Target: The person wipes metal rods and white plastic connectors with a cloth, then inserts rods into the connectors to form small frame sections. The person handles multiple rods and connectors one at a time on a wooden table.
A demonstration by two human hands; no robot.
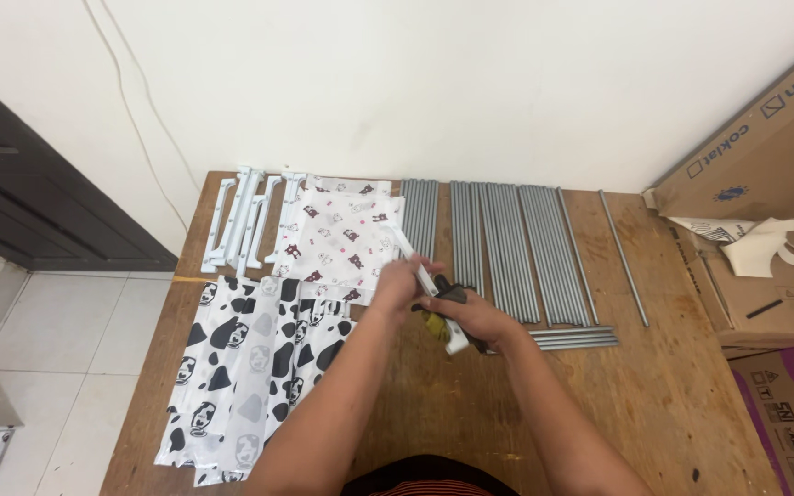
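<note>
Two hands gripping one white bracket (429, 289): left hand (397, 283) on far end, right hand (467, 317) on near end; long axis diagonal over desk (654, 395).

Both my forearms enter from the bottom edge and converge toward the centre, bare to above the elbow. My left hand (399, 280) sits slightly farther forward, palm turned down, fingers curled inward in a pinch grip. My right hand (467, 317) lies just beside it and nearer to me, knuckles up, fingers wrapped closed. The two hands almost touch at the fingertips. Wrists are roughly straight, elbows bent and held out to either side.
</note>
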